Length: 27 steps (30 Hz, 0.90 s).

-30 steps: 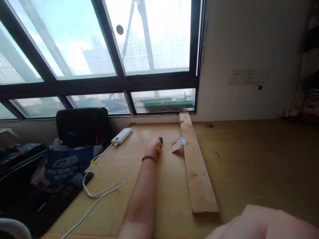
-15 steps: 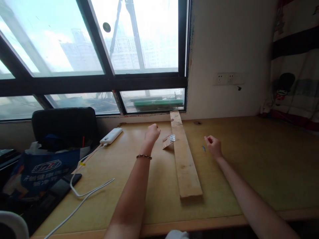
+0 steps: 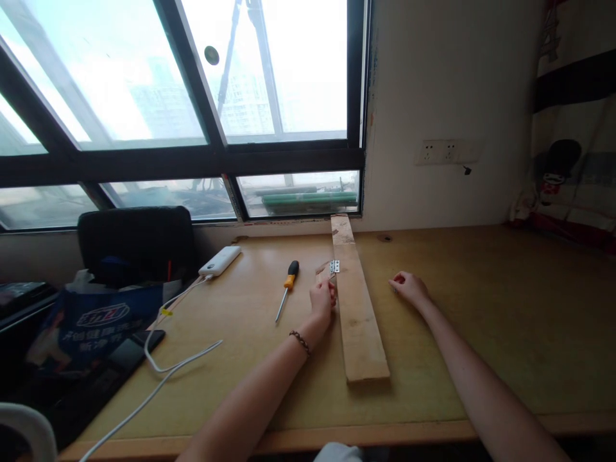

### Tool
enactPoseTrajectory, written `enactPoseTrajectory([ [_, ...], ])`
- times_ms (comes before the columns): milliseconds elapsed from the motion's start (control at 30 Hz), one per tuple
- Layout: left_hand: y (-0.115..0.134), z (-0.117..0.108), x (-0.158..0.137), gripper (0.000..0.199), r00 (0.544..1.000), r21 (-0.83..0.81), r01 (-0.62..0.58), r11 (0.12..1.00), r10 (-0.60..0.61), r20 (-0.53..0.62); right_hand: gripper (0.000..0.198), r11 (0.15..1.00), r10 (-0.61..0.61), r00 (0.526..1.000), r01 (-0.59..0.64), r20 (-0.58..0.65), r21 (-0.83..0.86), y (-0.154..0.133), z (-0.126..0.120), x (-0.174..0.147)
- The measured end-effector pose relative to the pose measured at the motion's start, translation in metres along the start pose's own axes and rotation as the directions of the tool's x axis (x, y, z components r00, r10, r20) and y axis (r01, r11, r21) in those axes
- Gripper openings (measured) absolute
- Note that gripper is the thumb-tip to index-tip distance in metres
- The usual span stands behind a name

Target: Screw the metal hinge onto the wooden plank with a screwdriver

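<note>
A long wooden board (image 3: 359, 308) lies on the table, its far end by the window. A small metal hinge (image 3: 334, 266) sits at its left edge, joining it to a small wood block (image 3: 323, 272). My left hand (image 3: 322, 298) is closed at the near edge of that block, fingers curled and partly hidden. To the left rests a screwdriver (image 3: 290, 277) with a black and orange handle, apart from both hands. Right of the board, my right hand (image 3: 410, 287) has its fingertips pinched over the small metal screws (image 3: 395, 289), mostly covered by the fingers.
A white power bank (image 3: 220, 261) with a white cable (image 3: 178, 367) lies on the left of the table (image 3: 269, 385). Beyond the left edge are a black chair (image 3: 135, 237) and a blue bag (image 3: 103, 321). A wall with sockets (image 3: 439, 152) and a curtain stand behind.
My left hand has come away from the screwdriver, now uncovered, and moved right and nearer to the small block. My right hand has shifted slightly left onto the screws.
</note>
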<state>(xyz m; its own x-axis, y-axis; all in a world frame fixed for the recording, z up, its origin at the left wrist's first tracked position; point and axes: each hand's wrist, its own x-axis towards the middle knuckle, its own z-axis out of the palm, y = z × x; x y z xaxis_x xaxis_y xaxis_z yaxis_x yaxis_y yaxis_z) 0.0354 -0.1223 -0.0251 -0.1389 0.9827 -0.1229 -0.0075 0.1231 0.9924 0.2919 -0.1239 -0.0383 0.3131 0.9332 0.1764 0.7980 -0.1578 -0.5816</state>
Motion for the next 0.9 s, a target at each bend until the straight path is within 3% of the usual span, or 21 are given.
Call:
enactPoseTrajectory([
  [67,-0.002,0.005,0.002,0.03,0.992,-0.233,0.127,0.964,-0.122,0.036,0.017,1.0,-0.009,1.0,0.009,0.017,-0.018,-0.002,-0.001,-0.002],
  [133,-0.003,0.008,0.005,0.027,0.983,-0.425,0.181,0.887,-0.174,0.056,0.017,0.999,-0.019,1.0,0.02,0.022,-0.032,-0.004,-0.002,-0.004],
  [267,0.0,0.005,0.01,0.014,0.965,-0.622,0.25,0.742,-0.247,0.093,0.015,0.998,-0.012,1.0,0.013,0.013,-0.062,-0.007,-0.001,-0.006],
  [467,0.004,0.007,0.004,0.005,0.964,-0.725,0.258,0.638,-0.223,0.147,0.015,0.993,-0.006,1.0,0.005,-0.013,-0.119,-0.008,0.004,-0.006],
  [700,-0.004,0.016,0.007,0.021,0.953,-0.773,0.299,0.56,-0.138,0.269,0.015,0.983,-0.008,0.999,0.001,-0.04,-0.182,-0.011,0.008,-0.008],
  [900,0.002,0.018,0.012,0.046,0.86,-0.677,0.46,0.574,-0.099,0.501,0.016,0.977,-0.003,0.999,-0.007,-0.049,-0.214,-0.014,0.01,-0.009],
])
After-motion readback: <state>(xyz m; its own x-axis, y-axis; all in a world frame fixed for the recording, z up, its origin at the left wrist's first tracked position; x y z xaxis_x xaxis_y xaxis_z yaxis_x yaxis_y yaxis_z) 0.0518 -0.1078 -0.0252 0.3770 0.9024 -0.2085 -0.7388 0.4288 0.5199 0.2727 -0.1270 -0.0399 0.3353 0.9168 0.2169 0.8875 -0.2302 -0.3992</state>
